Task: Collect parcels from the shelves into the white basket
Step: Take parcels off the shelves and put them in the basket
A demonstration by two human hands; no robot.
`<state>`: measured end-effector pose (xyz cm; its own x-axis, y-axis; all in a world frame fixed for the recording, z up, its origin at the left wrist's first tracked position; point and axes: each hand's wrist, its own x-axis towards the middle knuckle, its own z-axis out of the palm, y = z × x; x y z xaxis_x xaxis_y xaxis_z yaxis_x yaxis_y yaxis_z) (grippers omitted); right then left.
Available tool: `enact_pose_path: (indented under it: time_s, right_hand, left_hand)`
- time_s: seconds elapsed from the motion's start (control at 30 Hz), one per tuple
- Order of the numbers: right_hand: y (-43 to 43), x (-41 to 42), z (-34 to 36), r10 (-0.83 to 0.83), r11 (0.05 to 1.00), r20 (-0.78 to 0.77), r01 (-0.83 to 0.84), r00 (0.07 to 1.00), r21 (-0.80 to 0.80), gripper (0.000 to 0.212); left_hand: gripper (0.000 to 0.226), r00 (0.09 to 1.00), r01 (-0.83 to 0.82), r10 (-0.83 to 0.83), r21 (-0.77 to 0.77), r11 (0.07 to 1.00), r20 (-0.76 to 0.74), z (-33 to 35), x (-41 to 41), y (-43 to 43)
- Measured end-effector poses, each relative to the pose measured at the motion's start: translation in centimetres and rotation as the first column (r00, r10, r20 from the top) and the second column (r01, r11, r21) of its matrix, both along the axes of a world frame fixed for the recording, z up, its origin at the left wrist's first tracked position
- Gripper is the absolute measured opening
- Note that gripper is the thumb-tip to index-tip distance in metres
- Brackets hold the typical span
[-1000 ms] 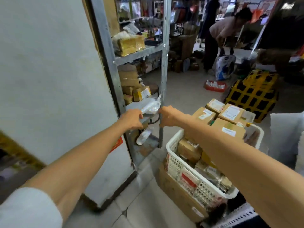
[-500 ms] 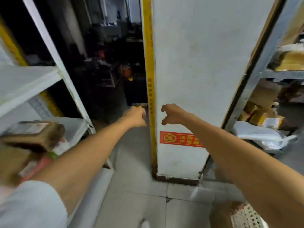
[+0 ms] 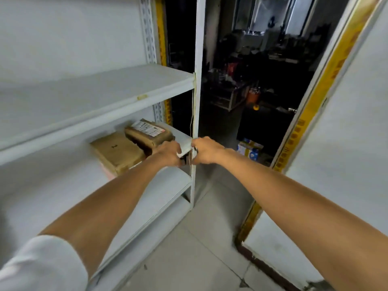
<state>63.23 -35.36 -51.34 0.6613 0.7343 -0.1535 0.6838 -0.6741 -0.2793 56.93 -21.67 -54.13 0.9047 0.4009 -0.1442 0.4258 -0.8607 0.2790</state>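
Observation:
Two parcels lie on the middle board of a white shelf unit (image 3: pixel 184 139). One is a brown taped parcel (image 3: pixel 147 134) with a printed label. The other is a flat cardboard box (image 3: pixel 117 153) marked "2", resting on something pink. My left hand (image 3: pixel 169 153) is at the board's front right corner, just right of the parcels, its fingers curled out of sight beside a small dark shape. My right hand (image 3: pixel 206 151) is a loose fist against the shelf's front post (image 3: pixel 197 101) with nothing seen in it. The white basket is out of view.
The shelf's upper board (image 3: pixel 105 91) is bare. A white pillar with yellow tape (image 3: pixel 302 127) stands at the right. Between shelf and pillar a dark room opens, with a blue and white box (image 3: pixel 249 150) on its floor. Grey tiles (image 3: pixel 199 248) lie below.
My view has swung left from the basket and the metal rack, past the pillar, to this white shelf. Both hands have stayed together in front of me and now reach the shelf corner.

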Motion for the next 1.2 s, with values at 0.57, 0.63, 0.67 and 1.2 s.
enact_pose_path:
  time_s: [0.57,0.63,0.67,1.2]
  right_hand:
    - [17.4,-1.0,-2.6,0.375,0.927,-0.074,-0.374,0.924,0.030,0.050]
    - [18.6,-0.5,-2.8,0.419,0.908,-0.079,-0.415,0.904,0.057,0.050]
    - [18.9,-0.2,-2.8,0.436,0.900,-0.082,-0.431,0.896,0.072,0.051]
    - [20.7,1.6,-7.3,0.395,0.917,-0.306,-0.352,0.866,0.187,0.066]
  left_hand:
    - [0.045,0.886,-0.462,0.464,-0.054,0.885,0.021,-0.8,-8.8,14.8]
    - [0.044,0.853,-0.517,0.520,-0.074,0.853,0.038,-1.3,-9.6,15.4]
    - [0.045,0.839,-0.538,0.542,-0.079,0.839,0.044,-1.3,-9.8,15.5]
    - [0.060,0.680,-0.725,0.730,-0.091,0.683,0.064,-4.7,-6.1,14.3]
